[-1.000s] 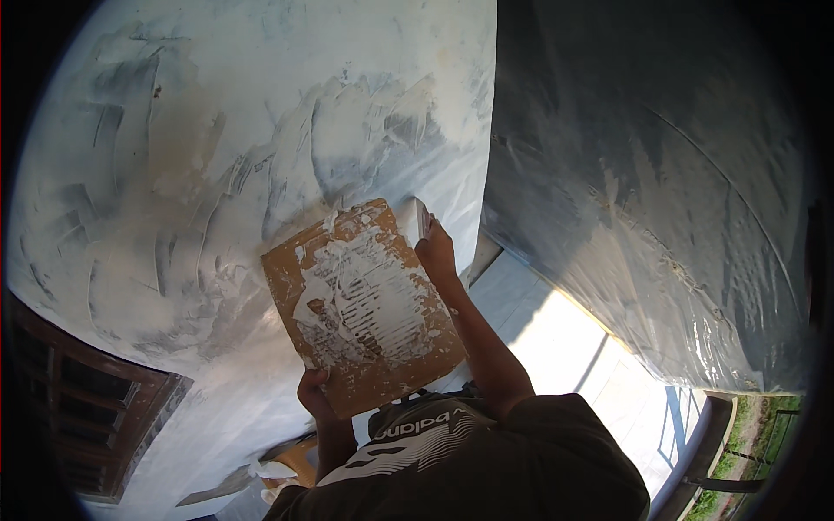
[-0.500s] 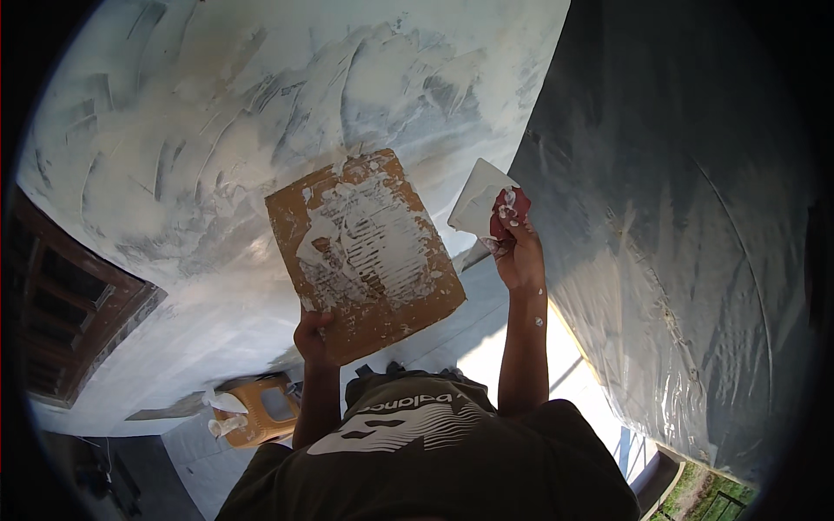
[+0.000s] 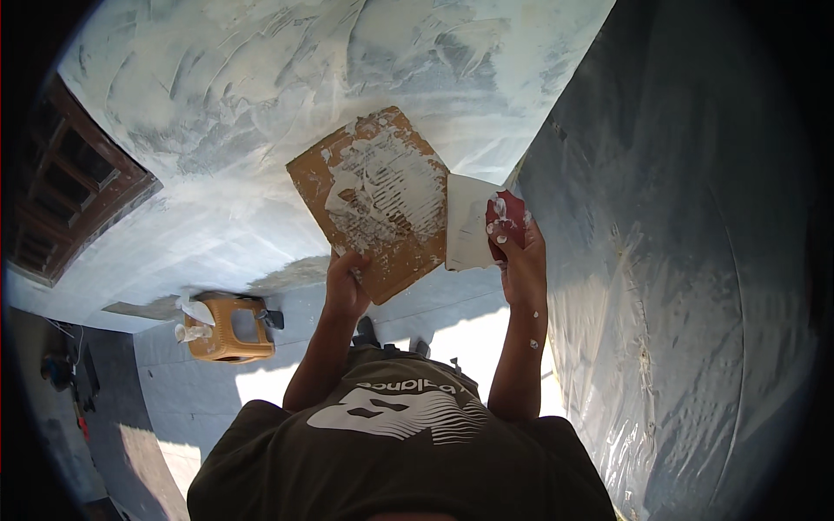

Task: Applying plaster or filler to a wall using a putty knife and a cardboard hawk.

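My left hand [image 3: 349, 282] grips the lower edge of a flat brown board [image 3: 401, 276], thumb on top. White filler paste [image 3: 382, 187] is smeared in ridges over the board's face. In my right hand [image 3: 524, 260] is a wide putty knife with a pale blade [image 3: 469, 224] and a red handle [image 3: 508, 224]; my fingers are closed round the handle, which is spotted with paste. The blade's far edge meets the board's right edge, apparently touching it. White spots dot my right wrist and forearm.
Ahead rises a wall [image 3: 261, 95] with streaky white coating. A dark wooden window frame [image 3: 74, 178] is at the left. Grey plastic sheeting [image 3: 669, 286] hangs on the right. An orange-tan plastic stool [image 3: 228, 347] bearing whitish items stands on the floor, lower left.
The putty knife has turned and come against the board's right edge. The board has tilted and shifted slightly right and up in view. My view has swung, so the stool appears higher.
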A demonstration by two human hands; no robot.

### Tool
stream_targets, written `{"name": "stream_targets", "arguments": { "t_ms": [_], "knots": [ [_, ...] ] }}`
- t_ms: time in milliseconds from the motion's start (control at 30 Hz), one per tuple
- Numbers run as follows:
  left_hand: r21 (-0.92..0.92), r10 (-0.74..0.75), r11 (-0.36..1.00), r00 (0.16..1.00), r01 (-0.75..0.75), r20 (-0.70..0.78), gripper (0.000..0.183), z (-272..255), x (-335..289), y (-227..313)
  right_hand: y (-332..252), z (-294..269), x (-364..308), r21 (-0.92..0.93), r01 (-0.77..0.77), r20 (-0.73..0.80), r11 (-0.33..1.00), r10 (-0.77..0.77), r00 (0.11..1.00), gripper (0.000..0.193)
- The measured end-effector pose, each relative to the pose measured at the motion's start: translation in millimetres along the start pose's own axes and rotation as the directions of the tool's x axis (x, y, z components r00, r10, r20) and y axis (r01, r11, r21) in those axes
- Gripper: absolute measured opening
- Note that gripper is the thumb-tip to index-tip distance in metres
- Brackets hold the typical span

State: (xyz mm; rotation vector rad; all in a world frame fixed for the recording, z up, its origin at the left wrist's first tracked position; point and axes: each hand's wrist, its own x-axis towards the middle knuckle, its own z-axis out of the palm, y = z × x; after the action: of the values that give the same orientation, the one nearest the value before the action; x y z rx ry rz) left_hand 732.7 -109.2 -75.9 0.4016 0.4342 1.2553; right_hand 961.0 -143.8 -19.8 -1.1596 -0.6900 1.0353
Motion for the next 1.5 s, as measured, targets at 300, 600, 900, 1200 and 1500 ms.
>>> {"name": "stream_targets", "arguments": {
  "t_ms": [300, 600, 900, 1200, 1500],
  "knots": [
    [0.021, 0.005, 1.000, 0.997, -0.006, 0.082, 0.057, 9, -13, -32, 22, -22, -13, -0.126, 0.100, -0.020, 0.987, -0.104, 0.994, 0.040],
    [0.117, -0.063, 0.992, 0.996, 0.055, 0.068, 0.061, -18, -1, 8, 47, 38, -12, -0.114, 0.044, 0.019, 0.993, -0.042, 0.999, 0.041],
    [0.233, -0.100, 0.970, 0.990, 0.074, 0.102, 0.060, -62, 35, 87, 79, 123, 6, -0.010, -0.035, 0.054, 0.999, 0.036, 0.998, 0.041],
    [0.263, -0.198, 0.950, 0.977, 0.170, 0.084, 0.057, -94, 62, 138, 90, 180, 27, -0.064, 0.020, 0.034, 0.998, -0.018, 0.999, 0.041],
    [0.358, -0.261, 0.909, 0.961, 0.211, 0.096, 0.055, -116, 88, 170, 113, 205, 41, 0.056, -0.043, 0.064, 0.998, 0.039, 0.997, 0.042]
  ]
}}
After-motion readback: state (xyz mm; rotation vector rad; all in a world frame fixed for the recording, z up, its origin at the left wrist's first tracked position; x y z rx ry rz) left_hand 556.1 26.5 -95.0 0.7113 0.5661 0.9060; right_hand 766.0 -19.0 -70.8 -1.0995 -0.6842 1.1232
